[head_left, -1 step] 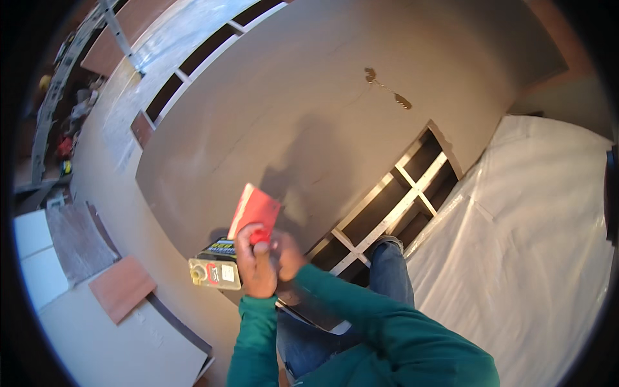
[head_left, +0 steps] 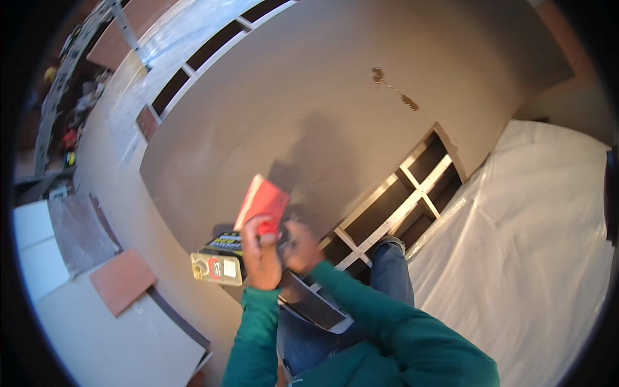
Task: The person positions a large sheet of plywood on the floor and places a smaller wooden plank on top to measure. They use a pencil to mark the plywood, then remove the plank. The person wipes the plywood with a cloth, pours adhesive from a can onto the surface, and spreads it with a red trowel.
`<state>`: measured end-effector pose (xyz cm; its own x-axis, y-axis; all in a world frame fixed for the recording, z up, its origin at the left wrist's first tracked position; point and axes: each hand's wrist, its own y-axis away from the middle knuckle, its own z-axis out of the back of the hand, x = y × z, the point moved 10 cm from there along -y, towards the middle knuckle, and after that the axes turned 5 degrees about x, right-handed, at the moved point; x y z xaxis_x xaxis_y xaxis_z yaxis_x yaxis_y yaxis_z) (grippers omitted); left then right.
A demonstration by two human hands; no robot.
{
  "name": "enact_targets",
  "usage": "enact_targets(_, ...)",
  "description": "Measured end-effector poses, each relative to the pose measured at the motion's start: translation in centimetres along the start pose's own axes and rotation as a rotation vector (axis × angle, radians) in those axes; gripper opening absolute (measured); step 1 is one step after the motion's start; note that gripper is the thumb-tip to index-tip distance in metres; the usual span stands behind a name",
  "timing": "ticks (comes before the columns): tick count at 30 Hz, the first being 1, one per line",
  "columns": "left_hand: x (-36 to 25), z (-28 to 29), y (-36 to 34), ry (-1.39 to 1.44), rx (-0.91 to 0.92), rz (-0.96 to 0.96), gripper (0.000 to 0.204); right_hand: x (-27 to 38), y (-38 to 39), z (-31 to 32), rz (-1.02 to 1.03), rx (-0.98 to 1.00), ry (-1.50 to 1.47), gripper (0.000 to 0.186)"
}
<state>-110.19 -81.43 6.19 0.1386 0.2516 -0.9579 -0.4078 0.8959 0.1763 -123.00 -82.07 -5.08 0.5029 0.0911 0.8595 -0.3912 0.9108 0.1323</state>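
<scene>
My left hand [head_left: 261,261] is closed on a flat red rectangular piece with a pale edge [head_left: 264,203]. A red rounded part of it shows by the thumb. My right hand [head_left: 301,247] is just to the right, its fingers curled and smeared by motion; whether it holds anything cannot be made out. Left of my left hand are a pale yellowish jug [head_left: 219,269] and a dark box with bright lettering [head_left: 222,242]. Both hands are over a large brown panel [head_left: 225,148], which bears a glossy golden-brown streak [head_left: 394,89].
A slatted wooden frame [head_left: 412,193] shows through a cutout near my jeans-clad leg [head_left: 392,277]. Translucent plastic sheeting [head_left: 509,258] covers the right side. On the left lie white boards [head_left: 116,335] and a reddish-brown square [head_left: 124,282]. Ladder-like metal rails [head_left: 55,109] stand at upper left.
My right hand has drawn slightly right, apart from my left hand. The red piece has shifted a little right and up with my left hand. The whole view has moved slightly.
</scene>
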Motion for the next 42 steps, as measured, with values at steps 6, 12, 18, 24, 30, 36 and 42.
enact_targets(6, -0.4, -10.0, -2.6, 0.193, 0.191, 0.06, 0.068, 6.6, -1.1, 20.3, 0.324, -0.29, 0.201, 0.044)
enact_targets(12, -1.8, -18.6, -1.5, 0.215, 0.533, 0.151, 0.063, 2.5, -2.6, 24.1, 0.439, -0.205, 0.459, 0.043)
enact_targets(18, -3.0, -21.4, 1.5, 0.29, 0.719, 0.654, 0.05, -9.5, -0.2, 29.0, 0.065, -0.307, 0.188, 0.021)
enact_targets(24, 9.9, -15.6, -8.1, 0.01, 0.17, 0.339, 0.038, -27.9, 5.0, 35.9, -0.358, -0.49, -0.082, 0.016)
enact_targets(30, 18.3, -10.7, -14.8, -0.668, -0.447, 0.035, 0.039, -22.8, -5.9, 44.2, 0.019, -0.337, 0.533, 0.023)
enact_targets(36, 22.7, -12.2, -14.4, -0.884, -0.623, 0.113, 0.045, -24.6, -19.8, 47.2, 0.208, -0.303, 0.787, 0.026)
enact_targets(42, 22.9, -12.7, -14.9, -1.008, -0.63, 0.157, 0.05, -29.2, -29.0, 46.4, 0.095, -0.212, 0.815, 0.032)
